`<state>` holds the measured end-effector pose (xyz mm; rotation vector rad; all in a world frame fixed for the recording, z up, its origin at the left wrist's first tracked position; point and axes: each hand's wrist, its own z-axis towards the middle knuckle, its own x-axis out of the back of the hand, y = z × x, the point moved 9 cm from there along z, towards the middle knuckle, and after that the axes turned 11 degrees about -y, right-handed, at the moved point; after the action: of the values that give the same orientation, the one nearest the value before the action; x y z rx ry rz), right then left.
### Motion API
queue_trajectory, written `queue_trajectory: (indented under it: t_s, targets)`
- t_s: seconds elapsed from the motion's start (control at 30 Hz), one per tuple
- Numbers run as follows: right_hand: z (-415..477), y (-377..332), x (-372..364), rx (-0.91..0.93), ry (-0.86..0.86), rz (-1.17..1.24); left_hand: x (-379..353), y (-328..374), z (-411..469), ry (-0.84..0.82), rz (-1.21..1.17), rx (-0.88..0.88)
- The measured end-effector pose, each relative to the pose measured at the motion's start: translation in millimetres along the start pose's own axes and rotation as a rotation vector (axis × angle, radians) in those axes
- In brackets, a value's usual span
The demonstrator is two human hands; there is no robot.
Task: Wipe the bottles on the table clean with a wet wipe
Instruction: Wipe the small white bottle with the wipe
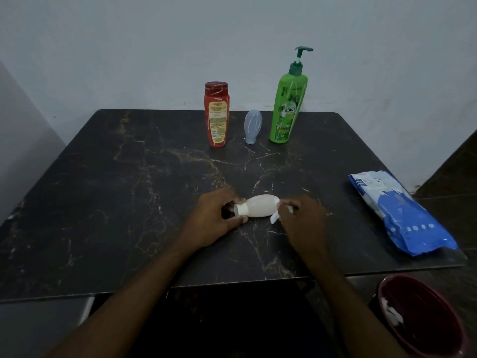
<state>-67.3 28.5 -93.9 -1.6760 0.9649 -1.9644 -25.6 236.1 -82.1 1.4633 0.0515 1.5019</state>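
The left hand (215, 218) grasps the pink bottle's (259, 205) cap, steadying it sideways (body at 3 o'clock) while the right hand (300, 220) pinches the wet wipe (276, 217) against its base.

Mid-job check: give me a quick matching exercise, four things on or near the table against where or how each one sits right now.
Things:
1. small white bottle
2. green pump bottle
3. wipes pack
4. dark red bin

States:
A. lying flat at the table's right edge
B. below the table's near right corner, white scraps inside
C. on its side, held between both hands
D. upright at the back, right of the pale blue tube

Pairs: 1-C, 2-D, 3-A, 4-B
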Motion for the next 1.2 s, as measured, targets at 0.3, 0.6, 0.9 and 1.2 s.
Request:
queue_trajectory:
  t_s: [0.3, 0.6, 0.9, 1.2]
  targets:
    - [-25, -51, -38, 0.281, -0.005, -0.003, 0, 2, 0, -0.005, 0.003, -0.019]
    - [-12, -27, -16, 0.229, 0.026, -0.084, 0, 3, 0, -0.005, 0.013, -0.021]
    - [-11, -38, -29, 0.28, -0.01, -0.047, -1, 2, -1, -0.009, 0.02, -0.052]
    - [7, -6, -1, 0.122, -0.004, -0.02, -3, 4, 0, -0.024, 0.033, -0.054]
